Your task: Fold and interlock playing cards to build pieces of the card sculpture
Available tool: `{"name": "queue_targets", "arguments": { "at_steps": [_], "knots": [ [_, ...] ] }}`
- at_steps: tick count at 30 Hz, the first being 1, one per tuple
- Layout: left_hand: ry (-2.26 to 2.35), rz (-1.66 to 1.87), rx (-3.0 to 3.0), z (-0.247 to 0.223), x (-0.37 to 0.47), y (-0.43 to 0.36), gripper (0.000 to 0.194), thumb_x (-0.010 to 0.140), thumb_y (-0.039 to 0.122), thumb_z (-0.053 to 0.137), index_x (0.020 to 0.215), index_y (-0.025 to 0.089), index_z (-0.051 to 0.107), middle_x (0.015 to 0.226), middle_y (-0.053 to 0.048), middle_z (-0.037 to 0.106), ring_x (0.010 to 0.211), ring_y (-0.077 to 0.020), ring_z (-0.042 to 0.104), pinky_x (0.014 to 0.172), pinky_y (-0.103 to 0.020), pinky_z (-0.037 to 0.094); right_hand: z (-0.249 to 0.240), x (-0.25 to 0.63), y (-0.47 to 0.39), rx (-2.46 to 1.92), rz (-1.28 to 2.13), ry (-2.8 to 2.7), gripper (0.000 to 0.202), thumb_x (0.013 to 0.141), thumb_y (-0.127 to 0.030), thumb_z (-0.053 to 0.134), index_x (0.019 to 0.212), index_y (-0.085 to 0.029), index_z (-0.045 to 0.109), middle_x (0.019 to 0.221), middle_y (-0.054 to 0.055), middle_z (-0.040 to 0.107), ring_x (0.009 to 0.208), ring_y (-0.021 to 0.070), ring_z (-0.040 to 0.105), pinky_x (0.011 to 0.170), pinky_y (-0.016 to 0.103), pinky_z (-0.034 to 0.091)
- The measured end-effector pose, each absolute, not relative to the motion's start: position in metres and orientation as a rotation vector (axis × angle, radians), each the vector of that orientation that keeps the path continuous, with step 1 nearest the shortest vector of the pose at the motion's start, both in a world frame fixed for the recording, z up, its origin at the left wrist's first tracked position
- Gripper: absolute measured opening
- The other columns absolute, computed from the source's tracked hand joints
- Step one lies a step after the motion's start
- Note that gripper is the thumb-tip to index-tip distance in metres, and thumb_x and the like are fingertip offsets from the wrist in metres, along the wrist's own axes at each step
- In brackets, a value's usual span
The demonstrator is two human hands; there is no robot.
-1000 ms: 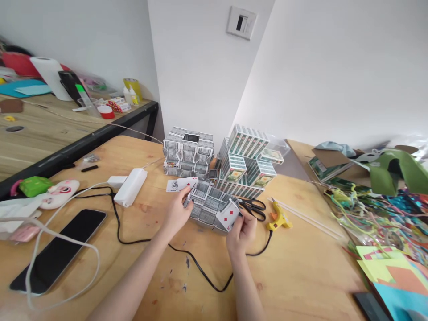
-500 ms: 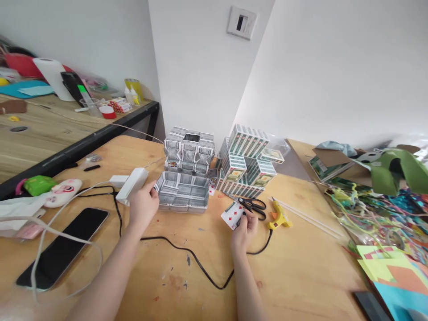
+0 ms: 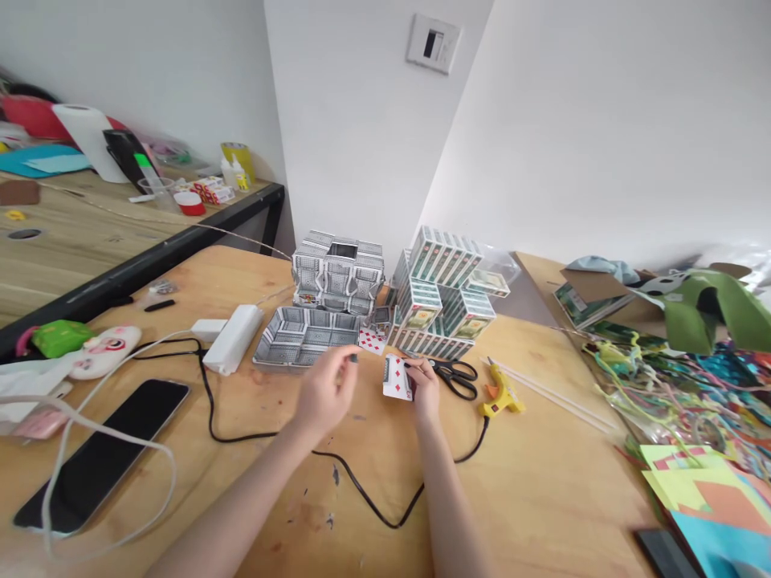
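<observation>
My right hand (image 3: 425,387) pinches a playing card (image 3: 396,380) with red diamonds, just left of the black scissors (image 3: 456,377). Slightly left of it, my left hand (image 3: 328,389) hovers over the table with curled fingers; whether anything small is between them is hidden. An open tray made of grey-backed cards (image 3: 305,335) lies beyond my left hand. Behind that tray stands a taller structure of the same cards (image 3: 338,273). Another red diamond card (image 3: 372,340) lies at the tray's right side. Stacked green and white card boxes (image 3: 422,305) stand further right.
A yellow glue gun (image 3: 502,391) lies right of the scissors, its black cord curving across the table front. Two white sticks (image 3: 554,393) are beside it. Leftward are a white power strip (image 3: 234,339), cables and a phone (image 3: 102,453). Craft scraps (image 3: 699,393) cover the right side.
The tray has shifted left and my left hand has left its edge, moving right toward the card. My right hand has moved slightly left and up with its card. The loose diamond card is now more exposed.
</observation>
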State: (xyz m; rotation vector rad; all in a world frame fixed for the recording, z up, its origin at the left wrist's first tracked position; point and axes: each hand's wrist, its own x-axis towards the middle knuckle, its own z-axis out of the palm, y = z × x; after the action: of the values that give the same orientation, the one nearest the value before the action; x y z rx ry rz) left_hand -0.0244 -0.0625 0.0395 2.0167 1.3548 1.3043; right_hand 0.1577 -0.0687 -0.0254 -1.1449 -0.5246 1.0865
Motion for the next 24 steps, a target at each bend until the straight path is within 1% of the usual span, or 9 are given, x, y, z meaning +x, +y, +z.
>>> {"name": "queue_targets", "arguments": {
  "at_steps": [2, 4, 7, 9, 12, 15, 18, 21, 24],
  "knots": [
    [1.235, 0.922, 1.867, 0.031, 0.002, -0.066, 0.03, 0.085, 0.038, 0.036, 0.079, 0.019, 0.059, 0.063, -0.002, 0.061, 0.056, -0.0152, 0.057, 0.054, -0.025, 0.042, -0.026, 0.159, -0.062, -1.1, 1.117, -0.516, 0.007, 0.056, -0.019, 0.06, 0.062, -0.019, 0.056, 0.063, -0.004, 0.057, 0.056, 0.0114, 0.05, 0.053, 0.022, 0.037],
    [1.19, 0.716, 1.653, 0.019, 0.023, -0.061, 0.041, 0.082, 0.048, 0.035, 0.062, 0.018, 0.054, 0.053, -0.003, 0.058, 0.045, -0.0147, 0.053, 0.045, -0.025, 0.038, -0.028, 0.161, -0.058, -1.079, 1.13, -0.511, 0.007, 0.057, -0.019, 0.059, 0.062, -0.019, 0.056, 0.063, -0.004, 0.057, 0.056, 0.0114, 0.049, 0.053, 0.023, 0.037],
    [1.138, 0.648, 1.247, 0.002, 0.043, -0.047, 0.05, 0.079, 0.059, 0.031, 0.065, 0.016, 0.053, 0.051, -0.003, 0.058, 0.038, -0.0145, 0.051, 0.038, -0.025, 0.036, -0.033, 0.162, -0.059, -1.106, 1.124, -0.564, 0.008, 0.059, -0.021, 0.059, 0.066, -0.02, 0.055, 0.063, -0.004, 0.056, 0.053, 0.0109, 0.047, 0.05, 0.022, 0.036],
    [1.054, 0.74, 1.057, -0.006, 0.05, -0.039, 0.051, 0.078, 0.061, 0.032, 0.07, 0.016, 0.055, 0.054, -0.003, 0.059, 0.043, -0.0146, 0.052, 0.041, -0.025, 0.039, -0.036, 0.159, -0.06, -1.138, 1.079, -0.634, 0.008, 0.063, -0.023, 0.057, 0.07, -0.02, 0.054, 0.063, -0.004, 0.055, 0.051, 0.0103, 0.045, 0.049, 0.022, 0.034],
    [1.064, 0.96, 0.978, -0.014, 0.052, -0.032, 0.043, 0.076, 0.056, 0.041, 0.073, 0.015, 0.055, 0.064, -0.003, 0.061, 0.056, -0.0138, 0.055, 0.051, -0.023, 0.042, -0.038, 0.152, -0.062, -1.167, 0.957, -0.768, 0.007, 0.067, -0.024, 0.055, 0.073, -0.02, 0.054, 0.068, -0.004, 0.056, 0.058, 0.0107, 0.048, 0.054, 0.023, 0.037],
    [1.132, 1.049, 1.013, -0.023, 0.05, -0.032, 0.037, 0.077, 0.051, 0.044, 0.072, 0.016, 0.053, 0.06, 0.001, 0.056, 0.054, -0.0121, 0.05, 0.051, -0.022, 0.039, -0.037, 0.144, -0.062, -1.169, 0.913, -0.817, 0.005, 0.068, -0.023, 0.055, 0.071, -0.02, 0.053, 0.072, -0.003, 0.056, 0.064, 0.011, 0.05, 0.06, 0.023, 0.039],
    [1.11, 1.094, 1.048, -0.03, 0.046, -0.035, 0.031, 0.079, 0.044, 0.042, 0.076, 0.016, 0.053, 0.059, 0.002, 0.053, 0.052, -0.0112, 0.048, 0.051, -0.022, 0.038, -0.033, 0.141, -0.062, -1.134, 1.022, -0.747, 0.008, 0.067, -0.025, 0.056, 0.071, -0.02, 0.052, 0.071, -0.003, 0.054, 0.055, 0.0084, 0.046, 0.05, 0.021, 0.036],
    [1.035, 1.091, 1.084, -0.031, 0.043, -0.038, 0.022, 0.078, 0.035, 0.042, 0.077, 0.016, 0.053, 0.064, 0.002, 0.055, 0.055, -0.0108, 0.048, 0.053, -0.022, 0.038, -0.03, 0.141, -0.064, -1.142, 1.11, -0.68, 0.01, 0.066, -0.026, 0.056, 0.071, -0.02, 0.05, 0.062, -0.006, 0.05, 0.041, 0.0054, 0.035, 0.038, 0.018, 0.026],
    [1.012, 1.044, 1.136, -0.028, 0.041, -0.039, 0.017, 0.075, 0.029, 0.044, 0.078, 0.017, 0.054, 0.066, 0.002, 0.056, 0.058, -0.011, 0.049, 0.055, -0.021, 0.038, -0.029, 0.145, -0.066, -1.167, 1.14, -0.683, 0.011, 0.066, -0.026, 0.056, 0.071, -0.02, 0.049, 0.053, -0.008, 0.046, 0.034, 0.0044, 0.03, 0.033, 0.018, 0.021]
  ]
}}
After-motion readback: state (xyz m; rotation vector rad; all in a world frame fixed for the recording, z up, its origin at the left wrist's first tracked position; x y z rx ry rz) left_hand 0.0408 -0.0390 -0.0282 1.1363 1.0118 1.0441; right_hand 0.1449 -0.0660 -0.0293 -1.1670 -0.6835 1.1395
